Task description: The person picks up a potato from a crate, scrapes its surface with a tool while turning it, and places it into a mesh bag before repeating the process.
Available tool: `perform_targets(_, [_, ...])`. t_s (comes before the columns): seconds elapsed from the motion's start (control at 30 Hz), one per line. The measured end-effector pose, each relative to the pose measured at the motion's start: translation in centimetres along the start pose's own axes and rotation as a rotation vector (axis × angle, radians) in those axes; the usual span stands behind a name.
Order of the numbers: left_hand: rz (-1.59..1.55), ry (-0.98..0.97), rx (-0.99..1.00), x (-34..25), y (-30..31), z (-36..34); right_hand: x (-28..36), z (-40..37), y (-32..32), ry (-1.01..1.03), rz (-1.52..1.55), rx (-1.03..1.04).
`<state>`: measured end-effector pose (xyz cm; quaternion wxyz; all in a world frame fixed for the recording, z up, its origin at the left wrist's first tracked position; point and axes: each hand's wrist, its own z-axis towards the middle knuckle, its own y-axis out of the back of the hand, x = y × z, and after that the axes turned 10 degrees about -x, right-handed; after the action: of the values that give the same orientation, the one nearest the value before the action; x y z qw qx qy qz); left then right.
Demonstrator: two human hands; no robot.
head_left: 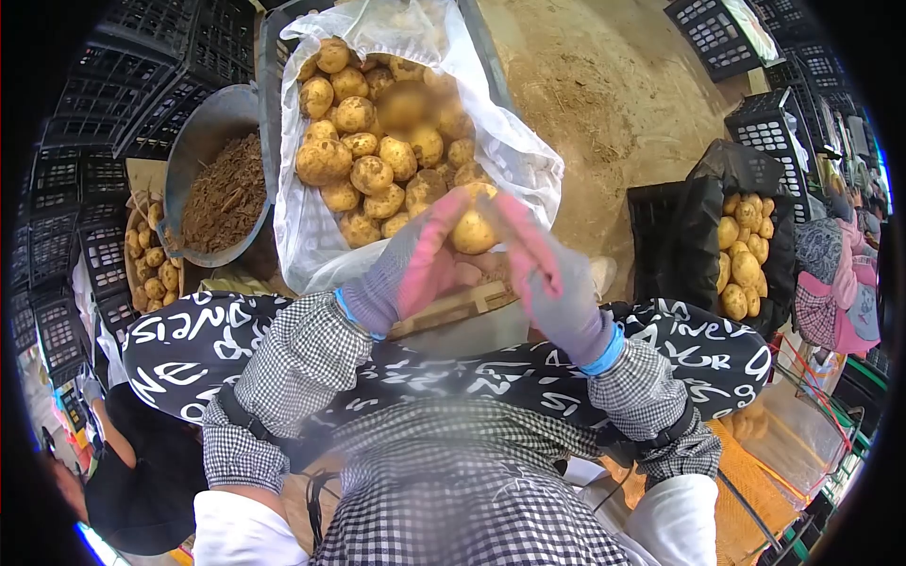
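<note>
A yellow potato [474, 232] is held between my two gloved hands in front of my lap. My left hand [420, 259], in a grey and pink glove, closes on its left side. From the other side, the fingers of my right hand [547, 269] press against its upper right. Just beyond my fingers is a crate lined with white plastic [514, 141], full of soil-marked potatoes [373, 174]. A blurred spot hides part of the pile. Below the held potato, a wooden edge [453, 309] shows between my wrists.
A tub [170, 203] of brown soil stands left of the crate, with more potatoes [151, 259] beside it. On the right, a black-lined crate [694, 231] holds potatoes. Black crates [123, 75] are stacked at left. Other people [835, 283] appear at both edges.
</note>
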<state>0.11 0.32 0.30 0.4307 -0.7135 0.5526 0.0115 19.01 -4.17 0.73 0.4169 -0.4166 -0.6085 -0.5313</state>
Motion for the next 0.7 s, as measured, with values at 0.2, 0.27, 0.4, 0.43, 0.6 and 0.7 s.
perform_targets(0.2, [-0.048,0.024,-0.001,0.0,0.4,0.1,-0.4,0.3,-0.1,0.018,0.148,-0.062])
perform_targets(0.27, [-0.066,0.02,-0.048,0.5,0.4,0.0,-0.8,0.4,-0.2,0.11,0.021,-0.063])
perform_targets(0.4, [-0.107,0.053,-0.042,1.4,1.3,0.4,-0.8,0.4,-0.4,0.131,-0.179,-0.03])
perform_targets(0.43, [-0.098,0.053,0.018,1.8,1.8,0.6,-0.7,0.1,-0.5,0.132,-0.22,0.02])
perform_targets(0.6, [-0.138,0.074,0.054,1.6,0.9,0.2,-1.2,-0.7,-1.5,0.328,-0.245,-0.097])
perform_targets(0.7, [-0.075,0.102,0.119,1.0,1.4,0.3,-0.7,0.1,-0.3,0.007,0.086,-0.165])
